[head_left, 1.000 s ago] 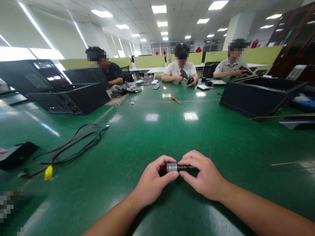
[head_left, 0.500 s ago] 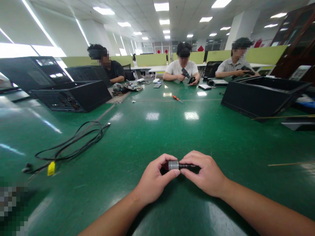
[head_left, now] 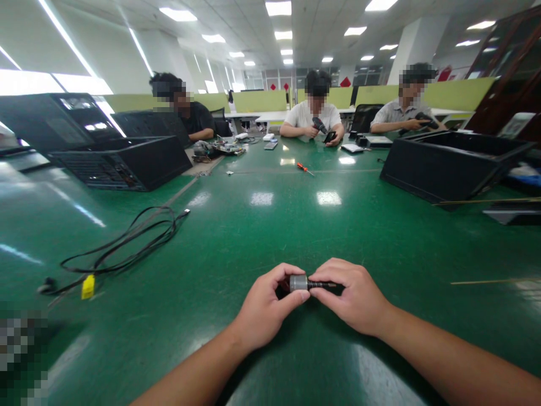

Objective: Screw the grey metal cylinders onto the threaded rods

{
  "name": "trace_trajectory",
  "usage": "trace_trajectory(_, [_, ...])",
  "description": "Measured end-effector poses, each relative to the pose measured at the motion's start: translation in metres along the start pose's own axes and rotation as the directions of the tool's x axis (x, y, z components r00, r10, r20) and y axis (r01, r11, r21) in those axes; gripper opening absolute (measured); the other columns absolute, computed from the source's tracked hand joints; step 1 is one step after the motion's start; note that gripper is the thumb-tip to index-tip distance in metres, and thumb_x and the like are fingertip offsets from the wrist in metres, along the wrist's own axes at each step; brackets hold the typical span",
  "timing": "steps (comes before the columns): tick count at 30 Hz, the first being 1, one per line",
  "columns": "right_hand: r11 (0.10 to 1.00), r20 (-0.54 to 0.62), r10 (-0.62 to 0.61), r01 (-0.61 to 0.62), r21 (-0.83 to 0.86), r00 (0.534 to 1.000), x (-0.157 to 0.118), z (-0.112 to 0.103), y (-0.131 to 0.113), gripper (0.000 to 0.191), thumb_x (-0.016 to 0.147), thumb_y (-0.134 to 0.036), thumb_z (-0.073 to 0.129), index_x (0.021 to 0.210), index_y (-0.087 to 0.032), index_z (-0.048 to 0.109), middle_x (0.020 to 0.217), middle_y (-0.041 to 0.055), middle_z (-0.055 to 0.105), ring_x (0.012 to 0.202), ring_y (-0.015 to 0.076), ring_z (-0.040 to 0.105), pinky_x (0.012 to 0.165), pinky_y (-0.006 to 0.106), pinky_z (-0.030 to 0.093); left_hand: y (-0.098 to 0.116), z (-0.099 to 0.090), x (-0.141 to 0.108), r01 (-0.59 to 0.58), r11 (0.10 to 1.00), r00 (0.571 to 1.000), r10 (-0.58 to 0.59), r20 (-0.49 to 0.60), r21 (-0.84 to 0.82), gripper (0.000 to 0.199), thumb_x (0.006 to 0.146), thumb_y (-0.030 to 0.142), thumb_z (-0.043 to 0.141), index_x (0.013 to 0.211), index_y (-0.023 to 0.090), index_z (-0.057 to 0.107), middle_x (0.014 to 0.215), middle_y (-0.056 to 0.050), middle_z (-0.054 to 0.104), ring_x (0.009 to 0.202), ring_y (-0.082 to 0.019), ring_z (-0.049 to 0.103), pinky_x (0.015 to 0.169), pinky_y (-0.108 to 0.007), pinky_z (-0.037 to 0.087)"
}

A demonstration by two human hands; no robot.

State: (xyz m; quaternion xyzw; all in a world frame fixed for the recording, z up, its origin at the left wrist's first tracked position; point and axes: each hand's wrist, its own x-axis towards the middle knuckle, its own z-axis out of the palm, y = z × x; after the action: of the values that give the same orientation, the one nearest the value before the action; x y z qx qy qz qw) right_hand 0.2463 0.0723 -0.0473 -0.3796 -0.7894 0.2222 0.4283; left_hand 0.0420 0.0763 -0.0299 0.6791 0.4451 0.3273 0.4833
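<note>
In front of me, close over the green table, a small cylindrical tool lies level between my two hands; its exact kind I cannot make out. It has a thick grey metal barrel and a thin dark shaft with rings on it, reaching to the right. My left hand is closed round the barrel, thumb in front and fingers behind; the barrel's left end is mostly hidden in the palm. My right hand pinches the shaft just beside the barrel, and the shaft's dark tip shows inside the curled fingers.
A looped black cable with a yellow tag lies left. An orange-handled screwdriver is farther off. Black computer cases stand at left and right. Three people sit across the table; the middle person holds a power drill.
My hands and the tool stay almost in place. A little more of the shaft's tip shows by my right fingers; the view has shifted very slightly.
</note>
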Motion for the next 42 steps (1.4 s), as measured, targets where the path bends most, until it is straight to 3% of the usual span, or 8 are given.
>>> trace_trajectory(42, [1.000,-0.015,0.007,-0.007,0.026,1.000,0.0004,-0.0028,-0.0017,0.011,0.082,-0.017,0.071,0.091,-0.022,0.075,0.083,0.0034,0.075,0.076,0.0181,0.068,0.073,0.031,0.053,-0.0020,0.0000,-0.0004,0.003,1.000,1.000,-0.003,-0.002,-0.020,0.025,0.081,0.030,0.069,0.102,0.018,0.065,0.088,-0.002,0.066,0.081,-0.019,0.057,0.075,-0.029,0.043])
